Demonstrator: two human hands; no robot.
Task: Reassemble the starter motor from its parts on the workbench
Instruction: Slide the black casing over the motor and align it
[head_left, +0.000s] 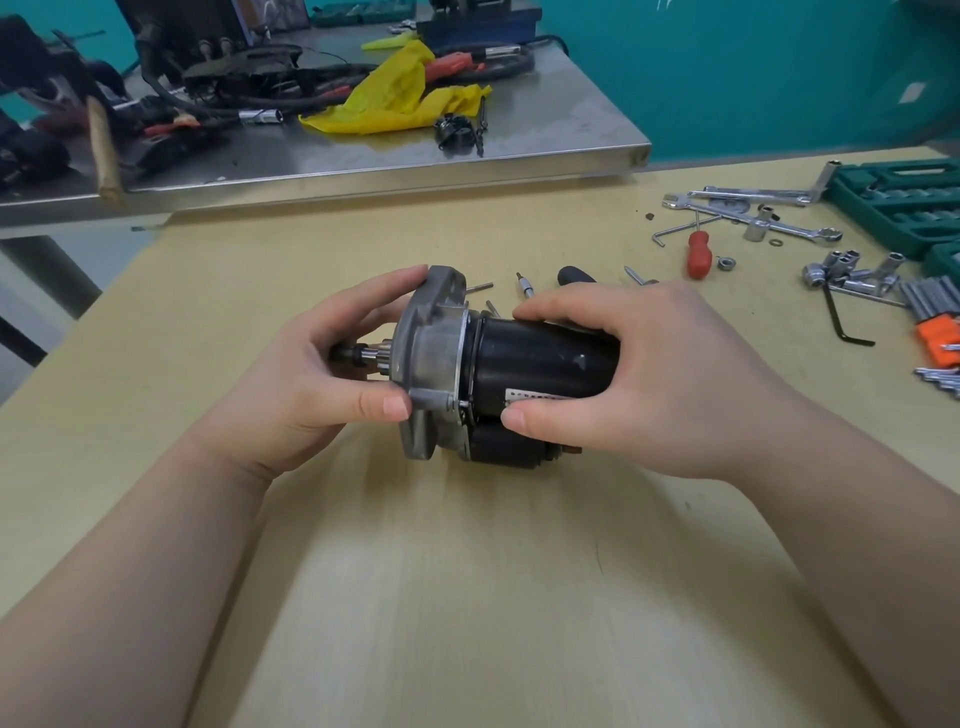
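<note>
Left hand (311, 384) grips the cast grey aluminium nose housing (431, 358); right hand (634, 384) curls around the smooth black cylindrical motor body (540, 364), lying sideways on the pale wooden workbench (467, 597).

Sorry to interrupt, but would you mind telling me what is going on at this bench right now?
A person is putting a starter motor back together on the wooden workbench. The left hand grips the grey aluminium end housing, and the right hand grips the black motor body, with the two parts held together, lying on their side. Loose long bolts, a red-handled screwdriver, wrenches and sockets lie beyond, unused.
</note>
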